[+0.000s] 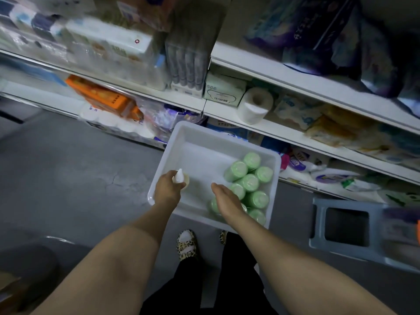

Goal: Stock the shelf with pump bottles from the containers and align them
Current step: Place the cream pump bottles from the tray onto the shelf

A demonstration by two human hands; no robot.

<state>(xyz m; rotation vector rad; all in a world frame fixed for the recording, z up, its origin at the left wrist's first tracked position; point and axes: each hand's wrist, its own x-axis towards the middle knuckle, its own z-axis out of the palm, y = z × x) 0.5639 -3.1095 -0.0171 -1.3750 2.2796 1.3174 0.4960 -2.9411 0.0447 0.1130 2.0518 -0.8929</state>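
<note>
Shop aisle, long white shelves (pixel 295 78), packaged tissue packs (pixel 223 89), toilet rolls (pixel 255 105)

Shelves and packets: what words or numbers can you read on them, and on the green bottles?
None can be read for sure.
Orange packet: dark print, too blurred.
Pale green tissue box: small print, upside down, too blurred.
Purple bag: white characters, unreadable.
Green bottles: only tops show, no text.

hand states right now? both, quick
Left hand: closed around a pump bottle over the white bin.
Right hand: open, fingers straight, holding nothing, above the green bottles.
</note>
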